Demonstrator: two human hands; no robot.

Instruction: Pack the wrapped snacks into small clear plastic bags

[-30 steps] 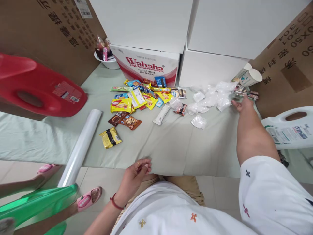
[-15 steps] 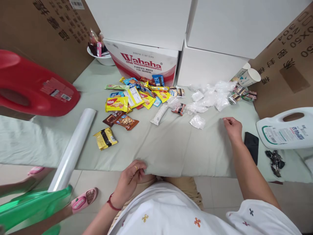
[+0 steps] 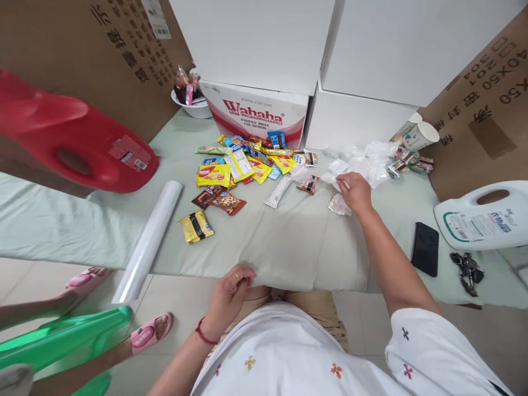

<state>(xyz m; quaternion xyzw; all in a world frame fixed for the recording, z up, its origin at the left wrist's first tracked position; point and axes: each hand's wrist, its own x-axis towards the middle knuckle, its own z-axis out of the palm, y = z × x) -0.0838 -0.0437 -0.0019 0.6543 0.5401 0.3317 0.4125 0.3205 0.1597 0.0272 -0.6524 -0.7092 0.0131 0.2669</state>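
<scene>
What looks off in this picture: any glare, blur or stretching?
In the head view, pale glare runs along the shiny white roll; the clear plastic packets look washed out, their edges merging; the right hand seems slightly soft; the red jug at the left edge appears stretched, probably by a wide lens.

Right hand (image 3: 355,192) is at clear plastic packets (image 3: 378,165), grip unclear. Left hand (image 3: 231,294) curls closed at bench (image 3: 284,247) front edge. Snack pile (image 3: 238,165) sits left of packets, black phone (image 3: 425,248) beside white jug (image 3: 480,217).
</scene>
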